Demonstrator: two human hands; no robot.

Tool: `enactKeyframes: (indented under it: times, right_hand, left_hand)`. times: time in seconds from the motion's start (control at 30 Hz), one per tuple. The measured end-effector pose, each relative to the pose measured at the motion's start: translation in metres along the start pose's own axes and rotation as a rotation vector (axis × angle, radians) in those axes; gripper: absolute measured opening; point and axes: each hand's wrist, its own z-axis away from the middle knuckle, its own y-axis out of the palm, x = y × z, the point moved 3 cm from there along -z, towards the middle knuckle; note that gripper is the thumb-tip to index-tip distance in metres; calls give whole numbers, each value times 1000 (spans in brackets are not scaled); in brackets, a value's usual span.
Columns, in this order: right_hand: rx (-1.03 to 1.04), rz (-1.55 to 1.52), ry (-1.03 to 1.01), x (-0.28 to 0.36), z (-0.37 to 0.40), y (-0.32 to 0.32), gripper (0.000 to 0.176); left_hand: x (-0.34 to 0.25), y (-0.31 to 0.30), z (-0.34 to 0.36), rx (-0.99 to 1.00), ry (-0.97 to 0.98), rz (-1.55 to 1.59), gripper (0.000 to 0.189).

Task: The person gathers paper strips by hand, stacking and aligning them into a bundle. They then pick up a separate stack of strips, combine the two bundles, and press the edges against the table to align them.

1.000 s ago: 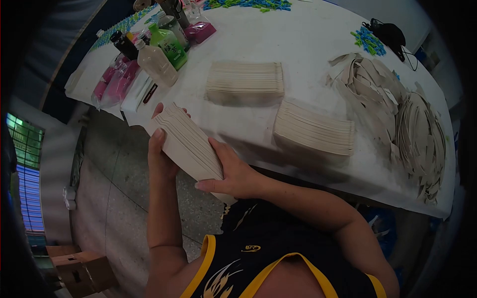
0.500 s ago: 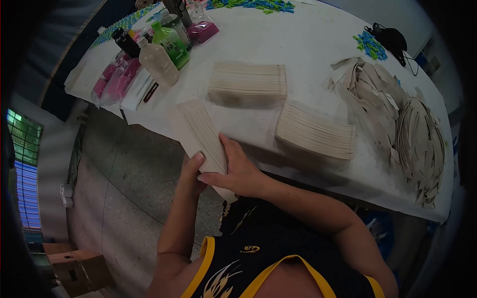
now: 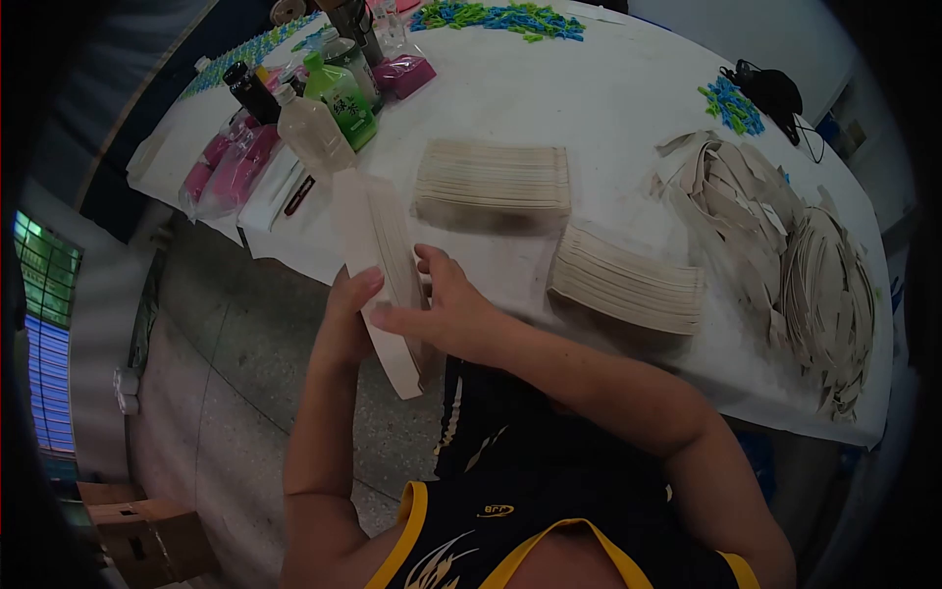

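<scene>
A stack of folded beige cloth strips [image 3: 371, 236] is held upright on edge between my hands, in front of the table's near edge. My left hand [image 3: 350, 309] grips it from the left, thumb across its face. From the right, my right hand [image 3: 446, 309] closes on the lower half, thumb pressed on the stack and index finger partly raised. Two similar stacks lie on the table: one beige stack [image 3: 491, 180] just beyond my right hand, and a second beige stack [image 3: 626, 280] to its right.
The white-covered table [image 3: 549, 83] bears a loose heap of beige strips [image 3: 731, 206] and a coiled bundle [image 3: 829, 294] at right. Blue and green clips [image 3: 734, 106] lie at the back. Bottles [image 3: 316, 128] and pink packages [image 3: 240, 167] stand at left. Cardboard boxes [image 3: 152, 540] are on the floor.
The stack has swung more upright and shifted left and up, showing its smooth side face. Both hands moved with it, and the right fingers have loosened and lifted slightly.
</scene>
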Motion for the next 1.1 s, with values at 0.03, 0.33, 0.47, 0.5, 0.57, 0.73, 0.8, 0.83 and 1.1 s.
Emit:
enactKeyframes:
  times: [0.03,0.33,0.47,0.5,0.57,0.73,0.8,0.83,1.1]
  right_hand:
    - [3,-76,18,4,-13,-4,131]
    - [-58,-273,134,84,-129,-63,103]
    - [-93,-282,106,78,-193,-100,89]
    - [-113,-305,94,78,-206,-109,83]
    - [-142,-317,82,81,-225,-127,77]
    - [-202,-299,77,82,-265,-164,76]
    - [-204,-294,83,75,-280,-177,76]
    - [-207,-290,83,69,-286,-182,76]
    - [-253,-309,224,24,-298,-192,79]
  left_hand:
    - [-12,3,-9,48,39,-50,75]
    - [-95,-18,-163,126,-155,-159,70]
    - [-114,-15,-227,1,-89,-349,71]
    - [-115,-15,-244,24,-83,-359,71]
    - [-116,-13,-277,56,-72,-361,70]
    - [-105,-20,-357,208,-186,-282,73]
    - [-99,-24,-382,242,-226,-260,75]
    - [-95,-25,-393,278,-263,-243,76]
    - [-55,-43,-419,362,-411,-260,74]
